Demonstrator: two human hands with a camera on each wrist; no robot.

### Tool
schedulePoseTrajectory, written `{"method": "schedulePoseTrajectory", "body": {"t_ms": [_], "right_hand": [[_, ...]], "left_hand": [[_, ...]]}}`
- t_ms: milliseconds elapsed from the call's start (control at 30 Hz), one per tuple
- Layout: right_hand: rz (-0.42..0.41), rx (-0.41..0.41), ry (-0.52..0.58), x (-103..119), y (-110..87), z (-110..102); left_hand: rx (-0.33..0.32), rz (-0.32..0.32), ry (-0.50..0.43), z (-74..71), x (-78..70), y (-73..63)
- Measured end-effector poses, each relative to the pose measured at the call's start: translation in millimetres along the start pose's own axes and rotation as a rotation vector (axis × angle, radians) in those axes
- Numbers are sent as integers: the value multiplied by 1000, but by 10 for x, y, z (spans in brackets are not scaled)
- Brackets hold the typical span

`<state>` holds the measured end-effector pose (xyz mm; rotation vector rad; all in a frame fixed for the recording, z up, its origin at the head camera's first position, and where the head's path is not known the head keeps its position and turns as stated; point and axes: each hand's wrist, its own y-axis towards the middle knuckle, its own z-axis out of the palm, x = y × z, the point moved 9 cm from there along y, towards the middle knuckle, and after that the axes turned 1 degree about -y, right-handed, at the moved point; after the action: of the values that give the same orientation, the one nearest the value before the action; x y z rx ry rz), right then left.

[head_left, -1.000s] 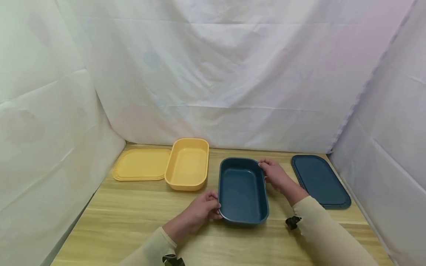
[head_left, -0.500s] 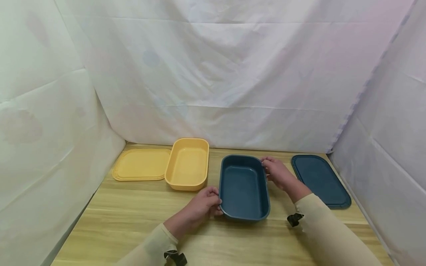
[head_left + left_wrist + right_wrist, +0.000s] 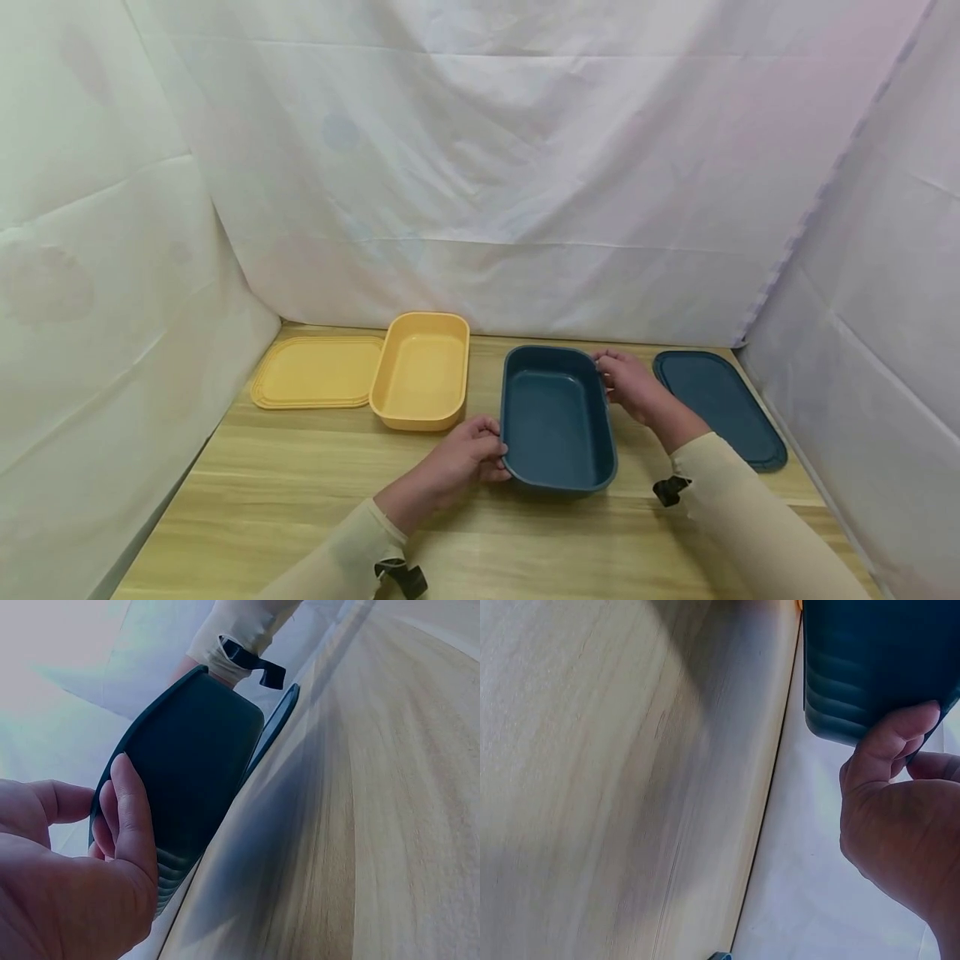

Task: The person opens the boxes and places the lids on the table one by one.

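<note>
Both hands hold a dark teal rectangular container (image 3: pixel 558 425), open side up, with nothing inside. My left hand (image 3: pixel 468 458) grips its rim at the near left; in the left wrist view the thumb is at the rim and curled fingers (image 3: pixel 131 814) press the outer wall. At the far right corner my right hand (image 3: pixel 630 387) pinches the rim, and the right wrist view shows the curled fingers (image 3: pixel 896 739) against the ridged outer side. A matching teal lid (image 3: pixel 720 408) lies flat on the table to the right, partly behind the right forearm.
An uncovered yellow container (image 3: pixel 422 371) stands left of the teal one. Beside it a yellow lid (image 3: pixel 318 372) lies on the wooden table (image 3: pixel 300 483), close to the left edge. White cloth (image 3: pixel 480 167) hangs behind and on both sides.
The teal container has shifted slightly away and to the right, with both hands moving along on its rim. The yellow container and both lids stay in place.
</note>
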<state>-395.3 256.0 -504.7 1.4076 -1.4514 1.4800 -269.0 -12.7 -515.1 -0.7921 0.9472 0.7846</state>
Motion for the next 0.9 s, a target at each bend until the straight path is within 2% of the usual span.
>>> {"method": "schedulePoseTrajectory", "body": {"t_ms": [333,900], "right_hand": [[-27,1,-4,52,-24,-40],[-2,-24,-21,38,-58,-180]], "left_hand": [[-23,-5,-25,9,12,54],[-79,53,-19,26,-30,165]]}}
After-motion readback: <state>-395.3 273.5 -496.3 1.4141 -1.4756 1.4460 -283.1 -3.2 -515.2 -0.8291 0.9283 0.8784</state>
